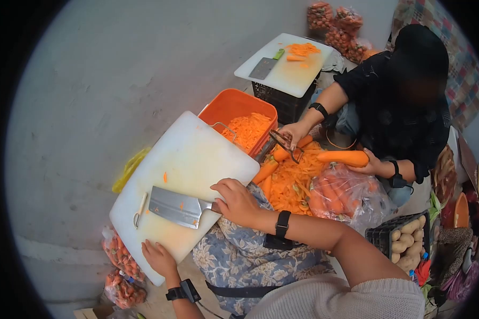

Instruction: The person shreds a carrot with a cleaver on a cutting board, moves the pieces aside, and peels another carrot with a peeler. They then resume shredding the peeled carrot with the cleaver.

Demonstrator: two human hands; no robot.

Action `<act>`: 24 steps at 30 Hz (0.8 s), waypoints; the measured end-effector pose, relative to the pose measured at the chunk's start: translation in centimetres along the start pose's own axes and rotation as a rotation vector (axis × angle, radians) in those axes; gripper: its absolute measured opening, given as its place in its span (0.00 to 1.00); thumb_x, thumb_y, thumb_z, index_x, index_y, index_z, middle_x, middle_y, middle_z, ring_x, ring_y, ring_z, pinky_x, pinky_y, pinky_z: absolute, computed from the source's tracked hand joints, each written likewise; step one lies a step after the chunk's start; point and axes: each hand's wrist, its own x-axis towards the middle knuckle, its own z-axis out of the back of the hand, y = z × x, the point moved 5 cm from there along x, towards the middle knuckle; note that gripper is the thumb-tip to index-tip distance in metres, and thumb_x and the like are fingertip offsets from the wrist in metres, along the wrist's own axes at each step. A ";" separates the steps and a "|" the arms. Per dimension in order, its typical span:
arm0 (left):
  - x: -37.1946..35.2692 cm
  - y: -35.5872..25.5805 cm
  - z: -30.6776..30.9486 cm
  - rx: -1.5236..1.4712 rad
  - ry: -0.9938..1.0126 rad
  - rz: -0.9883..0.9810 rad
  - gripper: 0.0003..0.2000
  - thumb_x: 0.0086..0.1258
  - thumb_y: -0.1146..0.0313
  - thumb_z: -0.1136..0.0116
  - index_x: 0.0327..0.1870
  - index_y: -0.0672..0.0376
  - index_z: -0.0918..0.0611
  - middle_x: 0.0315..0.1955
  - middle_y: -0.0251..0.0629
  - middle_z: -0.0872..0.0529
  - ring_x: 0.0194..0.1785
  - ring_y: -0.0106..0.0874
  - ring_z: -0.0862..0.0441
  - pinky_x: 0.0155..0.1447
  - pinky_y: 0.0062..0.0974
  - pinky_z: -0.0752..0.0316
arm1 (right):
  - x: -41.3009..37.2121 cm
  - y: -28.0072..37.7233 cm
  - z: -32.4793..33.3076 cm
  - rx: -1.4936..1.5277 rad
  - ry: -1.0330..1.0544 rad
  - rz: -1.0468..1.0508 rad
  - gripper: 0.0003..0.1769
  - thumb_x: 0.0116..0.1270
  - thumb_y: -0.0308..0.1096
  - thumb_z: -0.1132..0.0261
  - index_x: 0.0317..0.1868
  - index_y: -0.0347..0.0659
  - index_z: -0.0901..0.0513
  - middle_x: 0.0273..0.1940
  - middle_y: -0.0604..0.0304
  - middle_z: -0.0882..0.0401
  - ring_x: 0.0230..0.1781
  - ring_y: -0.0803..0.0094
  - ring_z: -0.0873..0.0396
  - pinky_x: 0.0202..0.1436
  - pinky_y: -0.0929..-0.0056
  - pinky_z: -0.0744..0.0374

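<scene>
A large white cutting board (197, 143) lies tilted in front of me, partly over the floral cloth (250, 255) on my lap. On it rests a wide-bladed cleaver (170, 206) with orange carrot bits on its blade. My right hand (238, 203) is closed over the cleaver's handle at the board's right edge; its palm hides most of the handle. With fingers stretched out, my left hand (158, 259) lies on the board's lower edge. Between the blade and the far edge lies a thin white-handled tool (140, 210), perhaps a peeler.
An orange bin (234, 98) holds shredded carrot. Opposite, a co-worker's hands hold a peeler (287, 146) and a carrot (343, 157) above peelings (287, 186) and bagged carrots (332, 194). Another board (282, 74) bears a cleaver (263, 68). A potato crate (378, 234) stands right.
</scene>
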 end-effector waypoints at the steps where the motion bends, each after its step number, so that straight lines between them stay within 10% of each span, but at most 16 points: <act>1: 0.0 0.0 0.0 0.014 -0.004 -0.009 0.22 0.74 0.64 0.54 0.63 0.71 0.28 0.65 0.60 0.31 0.68 0.53 0.34 0.71 0.42 0.39 | -0.6 -1.2 1.3 -0.014 -0.014 -0.049 0.17 0.61 0.25 0.38 0.52 0.37 0.23 0.48 0.50 0.25 0.51 0.52 0.25 0.54 0.60 0.25; 17: 0.0 0.3 -0.2 0.009 0.011 0.001 0.22 0.74 0.64 0.55 0.63 0.70 0.29 0.65 0.60 0.32 0.69 0.53 0.35 0.72 0.42 0.40 | -3.0 -14.8 5.1 -0.089 -0.286 -0.177 0.20 0.61 0.21 0.43 0.55 0.34 0.29 0.55 0.43 0.28 0.57 0.46 0.28 0.60 0.57 0.28; 24: -0.1 -0.3 0.4 -0.032 -0.006 0.016 0.22 0.72 0.66 0.53 0.63 0.70 0.28 0.65 0.60 0.31 0.69 0.53 0.35 0.72 0.43 0.40 | -0.9 -22.9 5.4 -0.836 0.241 -0.409 0.28 0.59 0.24 0.38 0.62 0.35 0.29 0.66 0.46 0.36 0.70 0.53 0.39 0.67 0.53 0.33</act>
